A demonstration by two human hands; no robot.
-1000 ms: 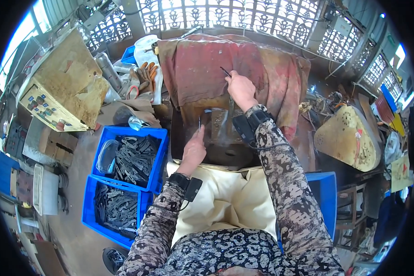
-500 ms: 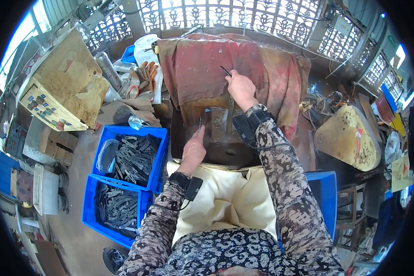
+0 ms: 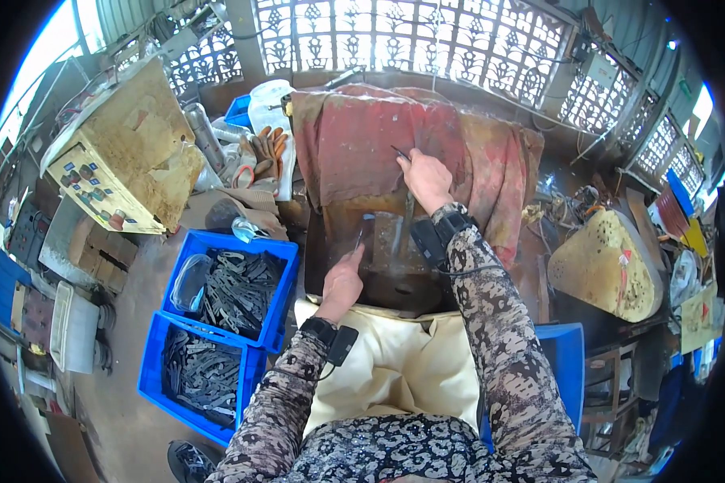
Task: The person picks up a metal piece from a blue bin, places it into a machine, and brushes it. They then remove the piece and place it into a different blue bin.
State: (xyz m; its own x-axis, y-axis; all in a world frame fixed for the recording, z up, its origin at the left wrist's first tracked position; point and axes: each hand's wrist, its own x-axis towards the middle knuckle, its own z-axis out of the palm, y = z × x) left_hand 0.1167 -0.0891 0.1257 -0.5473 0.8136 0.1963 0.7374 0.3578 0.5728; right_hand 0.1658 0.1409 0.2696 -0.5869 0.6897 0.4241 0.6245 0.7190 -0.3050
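My left hand (image 3: 343,282) is closed on a thin dark metal strip (image 3: 359,237), which points away from me over the brown metal trough (image 3: 317,241). Farther off and to the right, my right hand (image 3: 428,180) pinches another small dark metal strip (image 3: 399,151) in front of the red-brown cloth (image 3: 362,137). That cloth drapes over the back of the trough. Wet, blurred surfaces lie inside the trough between my hands, and details there are hard to make out. A pale cream apron (image 3: 395,354) covers my lap below the trough.
Two blue bins (image 3: 285,302) to my left hold many flat grey metal pieces (image 3: 238,294). A stained control box (image 3: 129,153) with knobs stands beyond them, near orange-tipped gloves (image 3: 275,143). At right are another blue bin (image 3: 562,366) and a dirty triangular guard (image 3: 604,266).
The view has shifted, so the surroundings sit lower in the picture. Both hands keep their strips and stay in nearly the same places over the trough and by the cloth.
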